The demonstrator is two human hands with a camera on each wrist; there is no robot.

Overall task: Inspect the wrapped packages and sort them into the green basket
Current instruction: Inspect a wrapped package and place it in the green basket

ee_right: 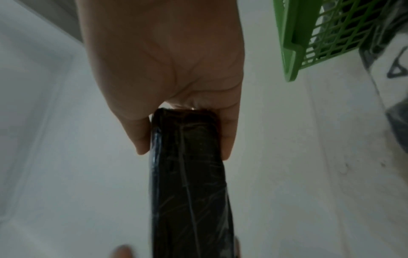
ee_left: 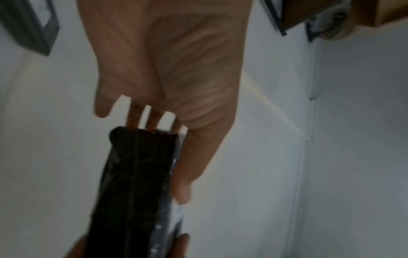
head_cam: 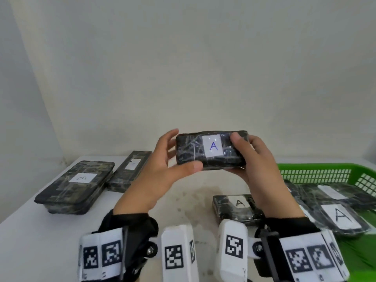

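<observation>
You stand at a white worktop (head_cam: 30,241) pushed against a plain off-white wall (head_cam: 183,68); the surface near the middle carries faint grey-brown stains. Your left hand (head_cam: 160,176) and right hand (head_cam: 258,171) hold 1 dark film-wrapped package (head_cam: 211,149) in the air above the worktop, each hand curled round 1 end, thumbs on the face turned toward you. Its white label (head_cam: 212,146) reads A. On the left of the worktop lie 2 more wrapped packages, the nearer marked B (head_cam: 75,186), the farther (head_cam: 130,170) with an unreadable label. Another A package (head_cam: 234,206) lies just beside the green basket (head_cam: 317,171) at the right, which already contains several wrapped packages (head_cam: 339,216).
</observation>
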